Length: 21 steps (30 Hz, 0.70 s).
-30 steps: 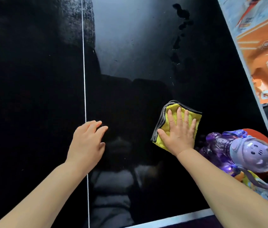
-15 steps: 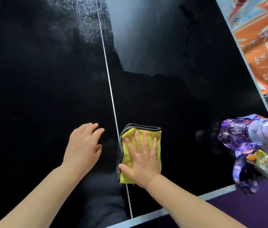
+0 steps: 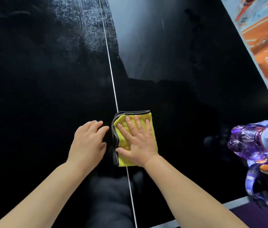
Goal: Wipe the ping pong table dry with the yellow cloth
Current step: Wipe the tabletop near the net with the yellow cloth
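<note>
The black ping pong table (image 3: pixel 39 89) fills the view, with its white centre line (image 3: pixel 112 79) running away from me. A folded yellow cloth with a grey edge (image 3: pixel 121 138) lies on that line. My right hand (image 3: pixel 138 142) presses flat on the cloth with its fingers spread. Just left of the cloth, my left hand (image 3: pixel 87 142) rests on the table with fingers relaxed and holds nothing. A smeared wet patch (image 3: pixel 84 28) shows on the far surface.
A purple see-through water bottle with a strap (image 3: pixel 258 148) lies at the table's right corner. The white end edge (image 3: pixel 235 204) runs along the near side. An orange and blue printed floor (image 3: pixel 265 40) lies beyond the right edge.
My right hand slid the cloth leftward from beside the bottle to the centre line. The dark drops seen at the far right a second ago are no longer visible.
</note>
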Each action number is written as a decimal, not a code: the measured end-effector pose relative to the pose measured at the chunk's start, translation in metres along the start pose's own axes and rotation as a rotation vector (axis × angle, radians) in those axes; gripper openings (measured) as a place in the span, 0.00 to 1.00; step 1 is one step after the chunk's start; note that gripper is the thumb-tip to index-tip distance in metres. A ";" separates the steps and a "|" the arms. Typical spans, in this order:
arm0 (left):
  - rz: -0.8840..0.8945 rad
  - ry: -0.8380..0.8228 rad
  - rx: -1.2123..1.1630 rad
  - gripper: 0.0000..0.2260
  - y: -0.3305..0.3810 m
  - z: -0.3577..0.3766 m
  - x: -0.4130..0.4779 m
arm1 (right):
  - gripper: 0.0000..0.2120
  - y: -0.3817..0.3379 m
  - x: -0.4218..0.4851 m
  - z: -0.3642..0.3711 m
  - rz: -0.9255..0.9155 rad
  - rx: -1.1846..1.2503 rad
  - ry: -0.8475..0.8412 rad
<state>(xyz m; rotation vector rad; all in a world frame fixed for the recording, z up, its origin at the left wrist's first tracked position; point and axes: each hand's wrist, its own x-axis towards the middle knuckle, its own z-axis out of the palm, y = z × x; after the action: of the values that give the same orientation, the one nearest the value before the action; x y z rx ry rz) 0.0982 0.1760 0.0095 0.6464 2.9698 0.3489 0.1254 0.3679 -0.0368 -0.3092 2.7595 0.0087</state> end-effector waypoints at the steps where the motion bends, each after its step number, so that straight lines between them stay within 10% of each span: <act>1: 0.010 0.001 0.002 0.27 0.007 0.003 0.006 | 0.38 0.015 0.001 0.001 0.033 0.013 0.013; 13: 0.013 0.010 -0.088 0.26 0.088 0.042 0.088 | 0.47 0.209 0.013 -0.007 0.357 0.057 0.084; 21: -0.052 0.053 -0.109 0.26 0.078 0.047 0.088 | 0.48 0.213 0.042 -0.022 0.419 0.061 0.038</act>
<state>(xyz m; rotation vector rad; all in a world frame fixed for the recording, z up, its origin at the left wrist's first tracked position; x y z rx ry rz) 0.0555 0.2919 -0.0198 0.5562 2.9852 0.5278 0.0341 0.5660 -0.0384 0.2905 2.8017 0.0267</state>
